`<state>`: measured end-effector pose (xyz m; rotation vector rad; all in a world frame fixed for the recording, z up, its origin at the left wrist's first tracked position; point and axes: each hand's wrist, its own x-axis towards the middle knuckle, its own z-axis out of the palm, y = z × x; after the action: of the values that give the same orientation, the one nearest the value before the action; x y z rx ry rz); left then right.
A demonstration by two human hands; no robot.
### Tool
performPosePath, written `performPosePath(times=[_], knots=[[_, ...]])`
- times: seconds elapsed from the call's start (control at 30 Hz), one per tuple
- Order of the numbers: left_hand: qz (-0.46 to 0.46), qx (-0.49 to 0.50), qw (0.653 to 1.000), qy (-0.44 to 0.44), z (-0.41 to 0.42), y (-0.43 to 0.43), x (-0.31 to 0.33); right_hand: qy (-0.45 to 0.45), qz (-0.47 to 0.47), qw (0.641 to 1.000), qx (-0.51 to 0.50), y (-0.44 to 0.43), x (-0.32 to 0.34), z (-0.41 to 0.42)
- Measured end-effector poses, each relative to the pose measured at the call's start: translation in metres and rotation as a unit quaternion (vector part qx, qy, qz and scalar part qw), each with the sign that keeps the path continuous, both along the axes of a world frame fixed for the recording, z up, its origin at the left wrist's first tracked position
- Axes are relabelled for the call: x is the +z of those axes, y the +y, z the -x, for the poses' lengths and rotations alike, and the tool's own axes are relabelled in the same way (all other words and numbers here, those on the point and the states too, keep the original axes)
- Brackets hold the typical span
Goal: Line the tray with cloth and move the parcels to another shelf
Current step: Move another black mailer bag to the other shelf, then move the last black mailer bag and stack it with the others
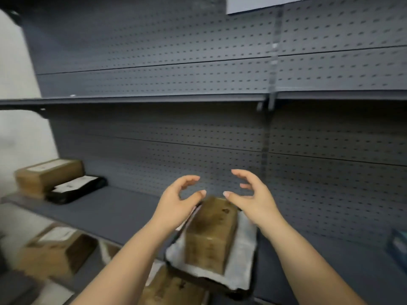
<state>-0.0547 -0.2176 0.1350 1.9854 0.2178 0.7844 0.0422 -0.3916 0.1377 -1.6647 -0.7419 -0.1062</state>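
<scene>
left hand (176, 203) and right hand (253, 198) above a brown parcel (211, 234).
both hands spread open, gripping nothing; the parcel stands on white cloth (244, 260) in a dark tray (193, 277).

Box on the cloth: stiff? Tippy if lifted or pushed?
Box looks like stiff cardboard, so probably rigid in a grip. It seems tall for its base, so a high push may tip it. The cloth beneath could bunch or slide.

We see a brown parcel (211, 234) upright on the pale cloth (244, 260) lining the dark tray (240, 293), near centre; far left, a brown box (48, 175) touches a black parcel (77, 190)
</scene>
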Motion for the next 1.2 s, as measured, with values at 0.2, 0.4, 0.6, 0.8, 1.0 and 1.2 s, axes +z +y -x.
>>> performPosePath(times=[0.2, 0.4, 0.6, 0.8, 1.0, 1.2], knots=[[0.019, 0.064, 0.998, 0.011, 0.072, 0.118, -0.004, 0.008, 0.003, 0.999, 0.049, 0.134, -0.008, 0.054], [0.037, 0.112, 0.993, -0.001, 0.109, 0.209, -0.010, 0.023, 0.035, 0.993, 0.108, 0.241, -0.012, 0.085], [0.064, 0.136, 0.989, 0.007, 0.117, 0.288, -0.040, 0.053, 0.035, 0.988, 0.138, 0.337, -0.031, 0.094], [0.062, 0.163, 0.984, 0.023, 0.105, 0.371, -0.059, 0.065, 0.028, 0.986, 0.151, 0.435, -0.045, 0.069], [0.081, 0.181, 0.979, 0.036, 0.079, 0.480, -0.051, 0.088, 0.025, 0.980, 0.174, 0.539, -0.050, 0.045], [0.096, 0.186, 0.978, 0.017, 0.058, 0.569, -0.051, 0.101, 0.045, 0.981, 0.163, 0.614, -0.062, 0.029]])
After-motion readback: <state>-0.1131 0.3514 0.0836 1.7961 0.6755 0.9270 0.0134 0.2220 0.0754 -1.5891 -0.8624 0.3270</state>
